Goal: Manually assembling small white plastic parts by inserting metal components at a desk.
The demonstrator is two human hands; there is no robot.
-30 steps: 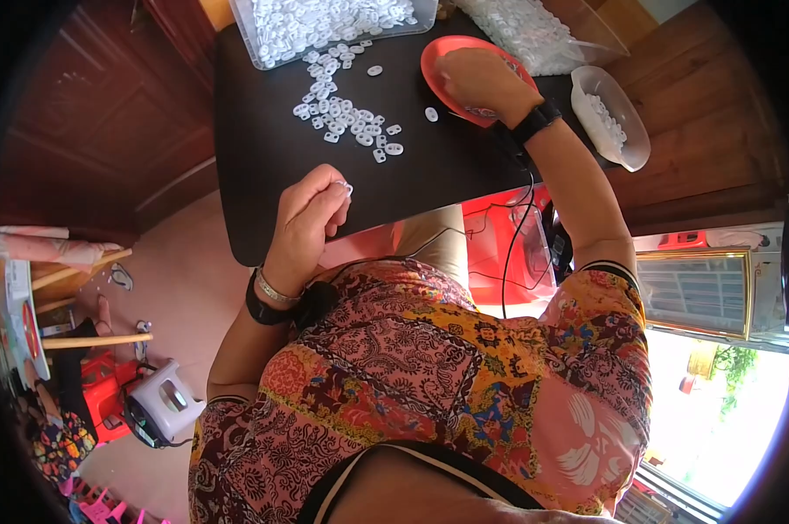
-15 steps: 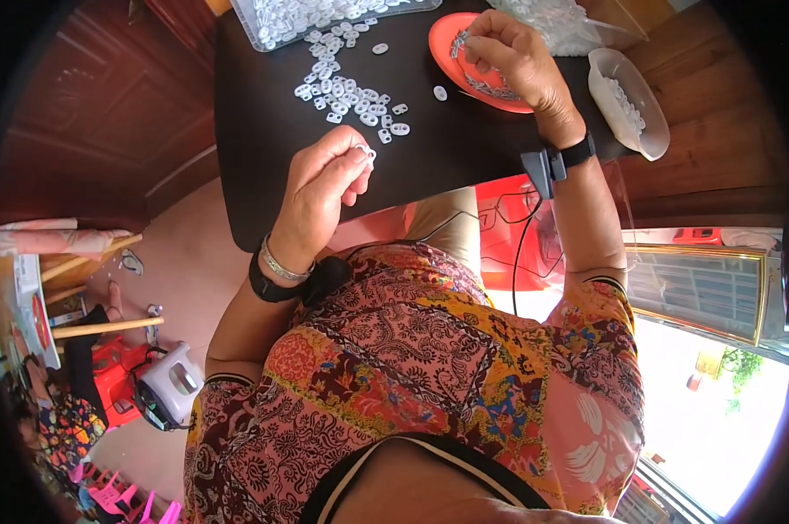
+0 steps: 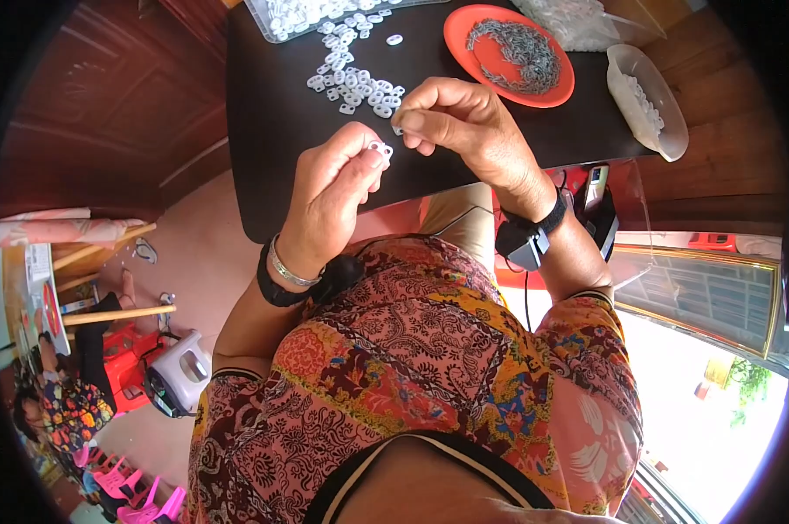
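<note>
My left hand (image 3: 335, 182) is closed in a pinch on a small white plastic piece with round holes (image 3: 382, 150). Just right of it, my right hand (image 3: 473, 131) has its thumb and fingertips pressed together. Whatever they hold is mostly covered, with only a pale bit showing at the tips. The two hands are close but apart, over the near part of the dark table (image 3: 268, 157). Beyond them lies a loose pile of white two-holed pieces (image 3: 355, 87). An orange-red plate (image 3: 457, 39) behind my right hand carries many small grey metal parts (image 3: 530, 57).
At the table's far side are a clear tub of white pieces (image 3: 276, 33) and a clear plastic bag (image 3: 574, 26). A translucent scoop-like dish (image 3: 670, 135) holds small clear-white bits at the right. Another person (image 3: 76, 402) is at the lower left.
My right hand has come away from the plate, leftward and nearer, to beside my left hand. The plate's metal parts are now uncovered. My left hand keeps its pinch on the white piece.
</note>
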